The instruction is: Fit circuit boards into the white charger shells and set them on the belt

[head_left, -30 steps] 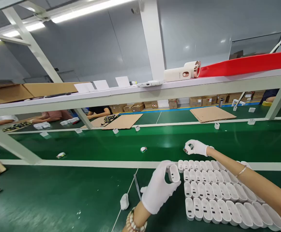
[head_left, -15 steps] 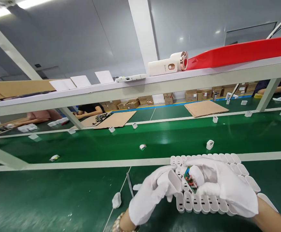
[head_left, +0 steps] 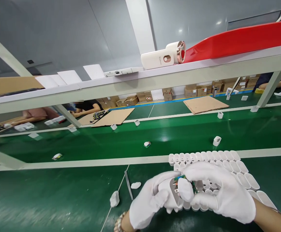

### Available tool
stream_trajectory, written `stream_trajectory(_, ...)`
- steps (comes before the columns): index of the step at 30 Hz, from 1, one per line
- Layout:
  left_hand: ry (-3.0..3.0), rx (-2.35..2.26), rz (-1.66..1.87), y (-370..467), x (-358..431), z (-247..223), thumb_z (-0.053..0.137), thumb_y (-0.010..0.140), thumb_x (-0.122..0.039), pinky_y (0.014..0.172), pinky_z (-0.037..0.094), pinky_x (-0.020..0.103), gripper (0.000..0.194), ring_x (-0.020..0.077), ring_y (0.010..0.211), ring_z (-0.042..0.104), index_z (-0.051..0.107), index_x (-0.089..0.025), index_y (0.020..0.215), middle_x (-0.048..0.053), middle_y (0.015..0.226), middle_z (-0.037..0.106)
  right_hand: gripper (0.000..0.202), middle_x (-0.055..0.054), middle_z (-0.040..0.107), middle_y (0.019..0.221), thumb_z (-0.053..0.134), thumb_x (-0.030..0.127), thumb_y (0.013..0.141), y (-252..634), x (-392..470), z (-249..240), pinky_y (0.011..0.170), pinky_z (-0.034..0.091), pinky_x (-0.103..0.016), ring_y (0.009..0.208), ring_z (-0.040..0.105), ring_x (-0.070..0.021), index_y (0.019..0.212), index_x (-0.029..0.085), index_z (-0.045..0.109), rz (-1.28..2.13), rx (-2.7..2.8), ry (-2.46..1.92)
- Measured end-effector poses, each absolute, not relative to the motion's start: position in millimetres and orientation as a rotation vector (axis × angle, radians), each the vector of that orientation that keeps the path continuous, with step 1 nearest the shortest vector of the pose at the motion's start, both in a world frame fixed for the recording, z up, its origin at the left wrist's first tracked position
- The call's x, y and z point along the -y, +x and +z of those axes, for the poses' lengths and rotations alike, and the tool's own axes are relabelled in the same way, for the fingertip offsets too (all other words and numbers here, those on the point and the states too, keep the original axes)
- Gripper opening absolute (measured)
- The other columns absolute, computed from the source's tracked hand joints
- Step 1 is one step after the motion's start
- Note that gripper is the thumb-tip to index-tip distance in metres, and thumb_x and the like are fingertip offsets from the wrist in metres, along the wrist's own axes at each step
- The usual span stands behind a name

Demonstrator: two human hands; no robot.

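My left hand (head_left: 150, 199), in a white glove, is closed around a white plastic shell (head_left: 166, 186) whose open end faces right. My gloved right hand (head_left: 225, 190) pinches a small green circuit board (head_left: 194, 187) with a white lump (head_left: 185, 190) stuck on its face. The board's left edge is at the shell's mouth, partly within it; how deep I cannot tell. Beneath and behind my hands stand tight rows of white shells (head_left: 243, 180), many with a small port slot, partly hidden by my right hand.
Tweezers (head_left: 128, 186) lie left of my hands, with two white lumps (head_left: 115, 199) nearby. Loose boards (head_left: 147, 144) and a filled shell (head_left: 217, 140) sit on the green belt (head_left: 101, 146). Overhead, a shelf (head_left: 121, 85) carries a white device (head_left: 158, 59) and red tray (head_left: 239, 40). Co-workers' arms (head_left: 84, 111) show beyond.
The board has moved left from beside the shell to its mouth, turning slightly. Items on the belt have shifted a little to the right in view, and the camera has tilted slightly.
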State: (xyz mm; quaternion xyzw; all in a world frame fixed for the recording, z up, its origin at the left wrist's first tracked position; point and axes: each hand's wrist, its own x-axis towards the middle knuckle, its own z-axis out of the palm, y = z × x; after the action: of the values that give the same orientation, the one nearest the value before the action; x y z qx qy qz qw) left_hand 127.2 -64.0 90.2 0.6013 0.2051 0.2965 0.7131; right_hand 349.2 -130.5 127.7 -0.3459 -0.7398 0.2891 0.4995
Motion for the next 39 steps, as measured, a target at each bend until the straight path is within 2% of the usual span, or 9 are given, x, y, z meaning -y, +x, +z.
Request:
stream_trajectory(9,1.441,-0.524,0.593,127.8,64.3,101.0,0.066,0.078,-0.066,0.055,0.053,0.027,0.069,0.0200,0.068,0.067,0.065,-0.016,0.126,0.016,0.103,0.071,0.017,-0.005,0.072,0.092,0.072,0.028,0.088,348.0,128.3,133.8,0.079,0.056,-0.027,0.086,0.068,-0.0175,0.104,0.023,0.068,0.501,1.924,-0.809)
stream_trajectory(12,1.497,-0.528,0.613,122.7,61.7,93.8,0.065,0.079,-0.066,0.078,0.058,0.037,0.068,0.0275,0.091,0.069,0.065,-0.017,0.128,0.017,0.120,0.068,0.007,-0.004,0.068,0.088,0.061,0.026,0.095,345.1,127.5,139.0,0.079,0.052,-0.024,0.083,0.063,-0.0144,0.094,0.020,0.066,0.599,2.019,-0.758)
stream_trajectory(15,1.543,-0.524,0.633,119.7,59.3,89.5,0.065,0.080,-0.064,0.103,0.047,0.046,0.065,0.0326,0.112,0.063,0.067,-0.018,0.126,0.016,0.129,0.064,0.011,-0.002,0.066,0.093,0.053,0.024,0.100,344.4,128.4,141.8,0.083,0.050,-0.023,0.087,0.061,-0.0125,0.093,0.021,0.060,0.756,2.097,-0.771)
stream_trajectory(23,1.535,-0.487,0.609,125.4,58.6,94.4,0.066,0.081,-0.062,0.095,0.052,0.040,0.063,0.0272,0.097,0.067,0.068,-0.017,0.124,0.015,0.114,0.070,0.024,-0.002,0.063,0.093,0.043,0.037,0.103,345.8,135.1,131.2,0.074,0.047,-0.023,0.083,0.059,-0.0135,0.092,0.022,0.057,0.513,2.200,-0.924)
stream_trajectory(25,1.489,-0.476,0.601,127.4,59.8,90.7,0.066,0.080,-0.063,0.073,0.056,0.032,0.064,0.0199,0.075,0.067,0.067,-0.015,0.123,0.014,0.100,0.071,0.017,-0.002,0.063,0.093,0.048,0.031,0.102,345.3,134.0,130.1,0.074,0.046,-0.022,0.083,0.059,-0.0129,0.092,0.022,0.057,0.508,2.205,-0.939)
stream_trajectory(28,1.394,-0.451,0.575,131.9,62.0,82.6,0.062,0.082,-0.065,0.048,0.045,0.022,0.069,0.0112,0.052,0.056,0.061,-0.013,0.127,0.008,0.079,0.066,0.010,0.001,0.064,0.093,0.056,0.029,0.099,344.8,131.7,129.3,0.079,0.045,-0.023,0.085,0.060,-0.0119,0.092,0.023,0.059,0.582,2.174,-0.922)
stream_trajectory(31,1.460,-0.456,0.570,138.9,63.8,76.9,0.070,0.075,-0.064,0.060,0.051,0.027,0.073,0.0154,0.065,0.061,0.055,-0.016,0.128,0.006,0.085,0.065,0.015,0.001,0.067,0.096,0.068,0.034,0.091,343.5,130.8,128.0,0.083,0.046,-0.026,0.087,0.060,-0.0141,0.103,0.026,0.062,0.595,2.091,-0.932)
stream_trajectory(34,1.670,-0.586,0.607,146.7,66.7,75.7,0.092,0.047,-0.035,0.086,0.051,0.037,0.077,0.0249,0.093,0.062,0.058,-0.017,0.114,0.007,0.102,0.063,0.032,0.000,0.065,0.093,0.081,0.033,0.078,338.8,129.7,127.6,0.078,0.046,-0.029,0.086,0.058,-0.0173,0.104,0.026,0.064,0.630,2.039,-1.057)
stream_trajectory(39,2.063,-0.728,0.658,152.6,73.4,84.1,0.066,0.067,-0.017,0.085,0.051,0.038,0.031,0.0252,0.091,0.064,0.060,-0.018,0.097,0.008,0.101,0.066,0.033,-0.002,0.061,0.091,0.088,0.044,0.066,330.6,121.1,120.6,0.079,0.045,-0.032,0.092,0.054,-0.0211,0.084,0.024,0.069,0.866,2.050,-0.953)
